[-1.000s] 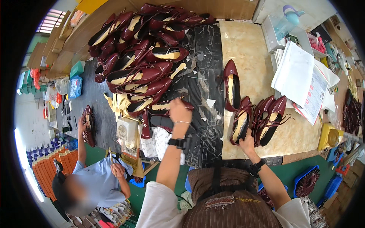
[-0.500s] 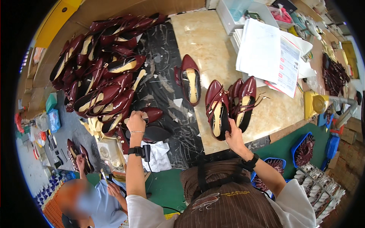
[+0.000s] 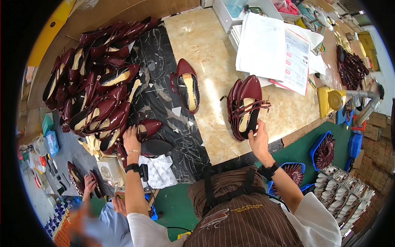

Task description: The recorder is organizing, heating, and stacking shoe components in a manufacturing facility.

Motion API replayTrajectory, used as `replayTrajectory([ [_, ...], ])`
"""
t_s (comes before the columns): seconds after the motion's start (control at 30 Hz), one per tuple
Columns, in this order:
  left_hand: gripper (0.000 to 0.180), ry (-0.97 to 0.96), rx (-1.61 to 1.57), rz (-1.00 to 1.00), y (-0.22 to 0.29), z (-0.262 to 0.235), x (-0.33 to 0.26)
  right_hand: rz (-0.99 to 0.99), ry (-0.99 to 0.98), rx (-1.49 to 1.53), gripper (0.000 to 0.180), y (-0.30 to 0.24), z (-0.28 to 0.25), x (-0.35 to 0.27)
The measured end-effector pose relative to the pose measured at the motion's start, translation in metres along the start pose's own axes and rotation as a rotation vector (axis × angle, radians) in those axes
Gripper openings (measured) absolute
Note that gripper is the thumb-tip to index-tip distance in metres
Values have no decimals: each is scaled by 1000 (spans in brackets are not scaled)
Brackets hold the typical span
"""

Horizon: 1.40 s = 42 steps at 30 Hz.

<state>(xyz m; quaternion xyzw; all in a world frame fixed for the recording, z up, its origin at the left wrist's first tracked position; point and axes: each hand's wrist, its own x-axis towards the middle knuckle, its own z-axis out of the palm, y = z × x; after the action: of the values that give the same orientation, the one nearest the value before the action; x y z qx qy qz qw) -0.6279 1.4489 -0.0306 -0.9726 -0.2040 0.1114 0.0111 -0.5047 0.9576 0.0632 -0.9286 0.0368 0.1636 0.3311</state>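
Note:
My right hand (image 3: 259, 142) is at the heel of a glossy burgundy pointed flat shoe (image 3: 249, 88), thumb and fingers around its back edge. That shoe leans against other burgundy shoes (image 3: 233, 95) on the marbled board, its thin straps sticking out to the right. My left hand (image 3: 132, 142) has its fingers closed at the heel of another burgundy shoe (image 3: 149, 127), partly hidden by the hand. Below it a shoe lies with its dark sole (image 3: 155, 147) showing. A single burgundy shoe (image 3: 188, 86) with a tan insole stands between the hands, toe away from me.
A large heap of burgundy shoes (image 3: 101, 78) covers the far left of the table. Papers (image 3: 263, 49) and a white bin (image 3: 225, 15) lie at the far right. Blue baskets (image 3: 315, 152) stand on the green floor. A co-worker's hand (image 3: 89, 183) touches shoes at lower left.
The shoe in my right hand has joined the neighbouring shoes, and that hand is now at the rightmost shoe's heel. My left hand stays by the same shoe. The whole view has shifted.

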Motion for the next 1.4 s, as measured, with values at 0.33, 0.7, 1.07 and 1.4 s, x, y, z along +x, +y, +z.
replayTrajectory([
  [0.33,50,-199,148,-104,7,0,32,570,-362,841,40,35,22,20],
  [0.7,25,56,0,54,18,-24,12,128,-334,217,30,197,-35,16],
  [1.07,25,194,-827,-22,148,-54,-42,-119,482,152,54,38,-55,5],
  [1.4,48,113,-276,1,128,-32,-92,-415,-424,-62,43,-39,60,-3],
])
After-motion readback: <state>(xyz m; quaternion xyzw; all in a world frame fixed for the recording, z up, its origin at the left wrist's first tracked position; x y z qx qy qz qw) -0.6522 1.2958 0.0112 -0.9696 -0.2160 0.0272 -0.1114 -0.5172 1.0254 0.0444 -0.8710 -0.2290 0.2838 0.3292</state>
